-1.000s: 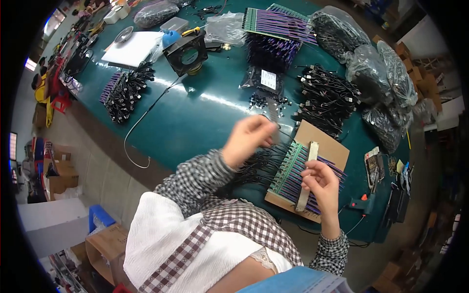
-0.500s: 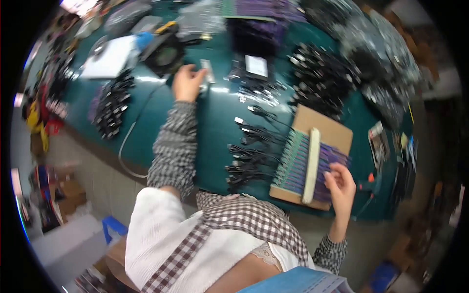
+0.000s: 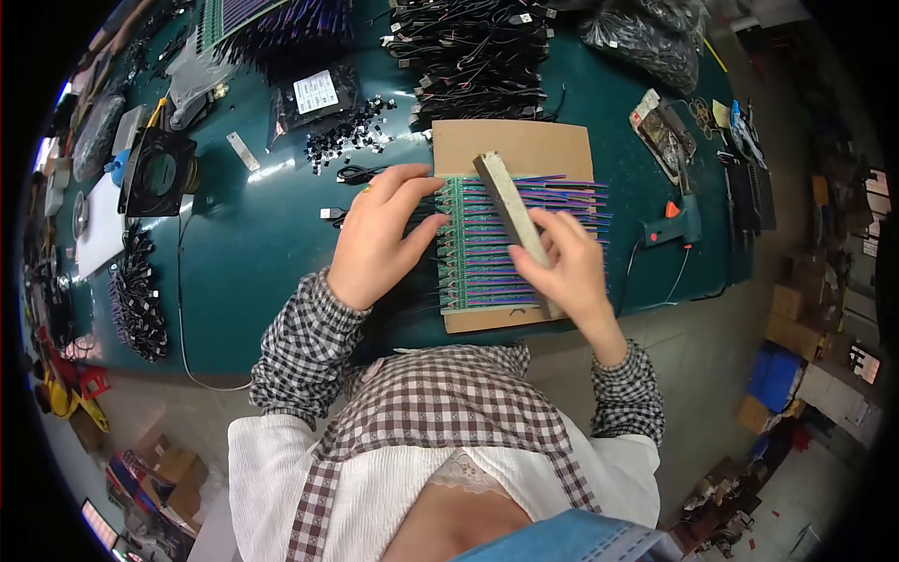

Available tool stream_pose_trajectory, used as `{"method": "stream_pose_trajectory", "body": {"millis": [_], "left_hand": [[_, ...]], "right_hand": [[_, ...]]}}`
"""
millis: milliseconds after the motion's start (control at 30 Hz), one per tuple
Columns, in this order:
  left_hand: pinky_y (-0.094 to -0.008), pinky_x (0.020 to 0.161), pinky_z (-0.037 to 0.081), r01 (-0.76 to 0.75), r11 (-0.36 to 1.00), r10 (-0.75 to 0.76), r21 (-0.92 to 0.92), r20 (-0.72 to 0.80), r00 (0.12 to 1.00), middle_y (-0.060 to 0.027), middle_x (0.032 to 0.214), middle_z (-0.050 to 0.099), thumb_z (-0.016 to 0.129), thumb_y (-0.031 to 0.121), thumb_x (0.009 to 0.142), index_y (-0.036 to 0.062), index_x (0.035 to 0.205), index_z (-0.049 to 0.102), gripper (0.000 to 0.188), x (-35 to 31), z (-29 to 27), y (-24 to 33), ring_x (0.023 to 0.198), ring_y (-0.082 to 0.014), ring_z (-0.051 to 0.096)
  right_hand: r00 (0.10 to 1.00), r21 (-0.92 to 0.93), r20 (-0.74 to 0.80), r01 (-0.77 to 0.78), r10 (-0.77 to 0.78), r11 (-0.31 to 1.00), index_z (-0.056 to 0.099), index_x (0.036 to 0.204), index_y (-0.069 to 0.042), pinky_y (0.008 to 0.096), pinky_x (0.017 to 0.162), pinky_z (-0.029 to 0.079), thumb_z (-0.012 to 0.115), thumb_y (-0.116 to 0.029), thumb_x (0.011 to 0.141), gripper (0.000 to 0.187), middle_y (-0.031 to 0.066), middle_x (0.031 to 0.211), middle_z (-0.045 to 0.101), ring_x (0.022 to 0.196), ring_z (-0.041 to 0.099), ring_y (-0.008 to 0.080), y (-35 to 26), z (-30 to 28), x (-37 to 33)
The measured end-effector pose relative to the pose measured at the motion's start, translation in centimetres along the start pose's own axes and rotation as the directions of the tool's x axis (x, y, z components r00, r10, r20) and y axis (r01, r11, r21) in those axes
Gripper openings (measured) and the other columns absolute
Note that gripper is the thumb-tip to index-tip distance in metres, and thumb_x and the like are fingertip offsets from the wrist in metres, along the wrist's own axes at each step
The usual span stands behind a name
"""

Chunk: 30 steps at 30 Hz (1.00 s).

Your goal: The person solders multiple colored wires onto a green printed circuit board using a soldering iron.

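Checked sleeves and a white apron fill the near edge of the view, with both forearms reaching onto a dark green tabletop [image 3: 253, 253]. Right hand [image 3: 565, 265] grasps the lower part of a long grey bar [image 3: 510, 220], thumb on one side and fingers curled over the other; the bar lies slantwise across a row of purple and green wires [image 3: 520, 244]. Left hand [image 3: 379, 234] rests flat and unclenched, fingers spread, its fingertips [image 3: 426, 192] pressing the left edge of the wire row where black connector ends gather. The wires sit side by side on a brown cardboard sheet [image 3: 515, 145], which lies at the near edge of the tabletop directly before the person. Just right of the cardboard lies a glue gun [image 3: 679, 225] with its cord trailing off the edge. Farther left stands a small black fan [image 3: 154, 173]; beyond the cardboard lie loose black clips [image 3: 351, 136], a bagged label [image 3: 316, 92] and a heap of black cables [image 3: 478, 51]. Cardboard boxes [image 3: 805, 309] stand on the floor at right.
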<state>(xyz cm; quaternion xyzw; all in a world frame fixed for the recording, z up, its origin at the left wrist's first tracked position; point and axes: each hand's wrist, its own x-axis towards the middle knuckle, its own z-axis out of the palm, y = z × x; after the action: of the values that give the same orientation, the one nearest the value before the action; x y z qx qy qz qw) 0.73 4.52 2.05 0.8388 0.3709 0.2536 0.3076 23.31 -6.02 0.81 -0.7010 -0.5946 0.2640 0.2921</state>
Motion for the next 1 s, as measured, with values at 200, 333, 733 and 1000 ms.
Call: {"method": "stream_pose_trajectory", "body": {"millis": [200,333,733,1000], "left_hand": [[-0.0426,0.086,0.048,0.051,0.983,-0.042,0.175,-0.057,0.998,-0.0164,0.113,0.060,0.073,0.016,0.077,0.0023,0.110,0.060,0.038,-1.3,-1.1,-1.3,0.103,-0.0343,0.058],[-0.0448,0.076,0.050,0.116,0.964,-0.102,0.240,-0.070,0.992,-0.0131,0.092,0.061,0.074,0.023,0.067,0.0041,0.090,0.061,0.033,-3.0,-0.8,-1.5,0.089,-0.0324,0.059],[-0.0447,0.092,0.036,0.051,0.994,-0.043,0.098,-0.086,0.995,-0.0118,0.106,0.051,0.076,0.028,0.072,0.0064,0.115,0.054,0.052,-4.5,3.0,-2.3,0.102,-0.0281,0.054],[-0.0417,0.089,0.045,-0.066,0.998,0.066,0.010,-0.100,0.993,-0.0148,0.115,0.057,0.071,0.018,0.075,0.0045,0.113,0.058,0.043,-9.2,-1.8,0.5,0.108,-0.0310,0.056]], "right_hand": [[0.913,-0.367,0.124,0.406,-0.388,0.837,0.062,0.113,-0.006,0.0371,0.066,0.050,0.072,-0.025,0.078,0.041,0.0119,0.090,0.057,0.079,0.061,0.0301,0.5,-5.9,7.2],[0.848,-0.400,0.300,0.528,-0.438,0.749,0.058,0.127,-0.010,0.0433,0.081,0.048,0.067,-0.025,0.084,0.047,0.0245,0.114,0.057,0.099,0.058,0.0408,1.5,-5.5,11.7],[0.779,-0.366,0.384,0.622,-0.496,0.693,0.052,0.130,-0.002,0.0429,0.094,0.039,0.068,-0.009,0.080,0.053,0.0212,0.110,0.053,0.105,0.049,0.0375,6.3,-6.2,10.7],[0.884,-0.228,0.195,0.463,-0.426,0.857,0.053,0.128,-0.003,0.0465,0.108,0.031,0.075,-0.016,0.073,0.060,0.0191,0.136,0.045,0.129,0.040,0.0383,-3.1,-1.5,0.8]]}}
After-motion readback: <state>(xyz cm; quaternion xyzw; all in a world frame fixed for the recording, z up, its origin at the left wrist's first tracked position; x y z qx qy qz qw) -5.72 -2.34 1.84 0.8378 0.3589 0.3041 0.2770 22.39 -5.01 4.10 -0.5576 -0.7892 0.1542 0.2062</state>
